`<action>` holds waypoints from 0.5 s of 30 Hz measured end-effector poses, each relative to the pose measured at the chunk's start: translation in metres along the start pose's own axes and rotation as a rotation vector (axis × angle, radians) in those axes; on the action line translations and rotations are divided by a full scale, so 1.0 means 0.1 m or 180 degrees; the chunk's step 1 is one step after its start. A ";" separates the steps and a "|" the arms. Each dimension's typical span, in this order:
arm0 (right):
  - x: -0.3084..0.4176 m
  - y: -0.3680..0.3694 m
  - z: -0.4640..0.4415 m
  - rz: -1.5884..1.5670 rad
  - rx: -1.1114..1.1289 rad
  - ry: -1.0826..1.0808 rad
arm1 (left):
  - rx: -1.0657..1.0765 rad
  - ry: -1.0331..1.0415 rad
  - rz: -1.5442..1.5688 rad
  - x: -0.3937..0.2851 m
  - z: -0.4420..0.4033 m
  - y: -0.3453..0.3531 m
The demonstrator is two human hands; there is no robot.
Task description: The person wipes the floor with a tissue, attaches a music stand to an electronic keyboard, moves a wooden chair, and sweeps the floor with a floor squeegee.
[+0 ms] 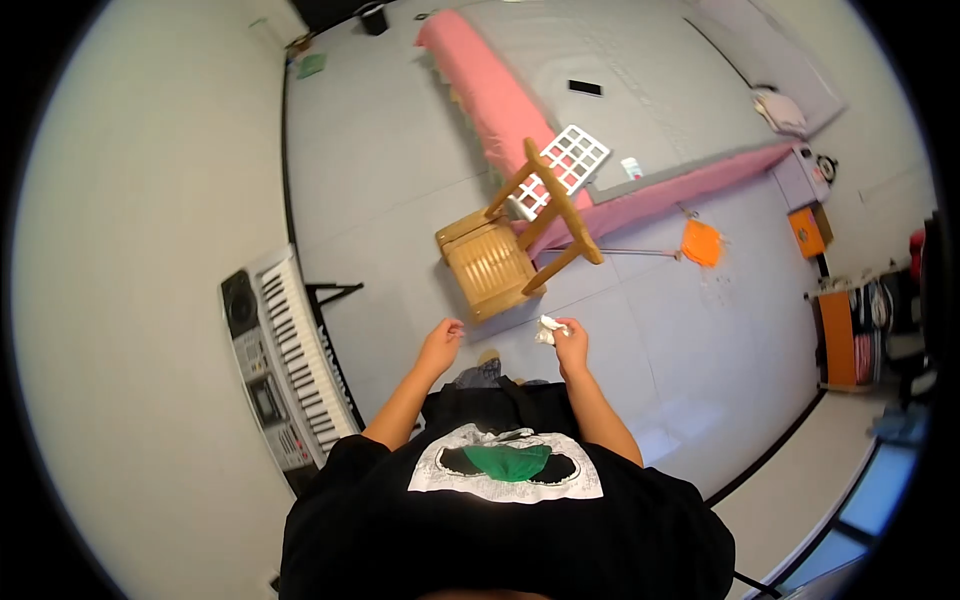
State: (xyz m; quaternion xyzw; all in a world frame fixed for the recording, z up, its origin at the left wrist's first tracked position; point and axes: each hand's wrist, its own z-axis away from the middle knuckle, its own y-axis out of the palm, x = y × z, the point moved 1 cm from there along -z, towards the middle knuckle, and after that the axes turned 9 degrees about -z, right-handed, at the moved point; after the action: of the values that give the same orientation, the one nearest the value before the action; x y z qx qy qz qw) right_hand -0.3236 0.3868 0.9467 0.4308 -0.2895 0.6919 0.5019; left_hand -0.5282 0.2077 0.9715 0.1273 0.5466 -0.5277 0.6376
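Note:
My right hand (571, 345) is closed on a crumpled white tissue (547, 329), which sticks out to the left of the fingertips. It is held in front of my body, above the floor. At about the same height, my left hand (440, 345) has loosely curled fingers a little apart, with nothing visible in them. A wooden chair (490, 265) stands just beyond both hands, its backrest toward the bed. Leaning near that backrest is a white grid panel (572, 160), which partly overlaps the bed edge.
On the left, an electronic keyboard (290, 360) rests on a stand. The bed (640, 60) has a pink skirt and holds a phone (585, 88) and a small white bottle (631, 168). An orange mop or duster head (701, 243) lies on the floor. A shelf (838, 338) stands at right.

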 end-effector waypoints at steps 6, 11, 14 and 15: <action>-0.15 -0.50 -0.17 0.0342 -0.0896 -0.0413 | 0.0811 0.0291 -0.0383 -0.73 -0.78 0.49; 0.35 -1.24 -0.37 -0.0752 -0.1286 0.0076 | 0.1205 0.0612 -0.0341 -1.07 -1.30 1.19; 0.44 -1.92 -0.85 -0.0928 -0.1795 0.0069 | 0.1311 0.0665 -0.0302 -1.39 -1.62 1.72; 0.38 -2.19 -1.06 -0.0416 -0.1874 0.0077 | 0.1150 0.0736 -0.0234 -1.47 -1.71 1.89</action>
State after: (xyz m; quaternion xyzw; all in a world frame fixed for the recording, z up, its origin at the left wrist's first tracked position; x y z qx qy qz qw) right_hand -0.1539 0.5640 0.9244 0.2762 -0.4433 0.5495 0.6521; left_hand -0.4483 0.4905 0.9522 0.2792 0.5170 -0.6218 0.5178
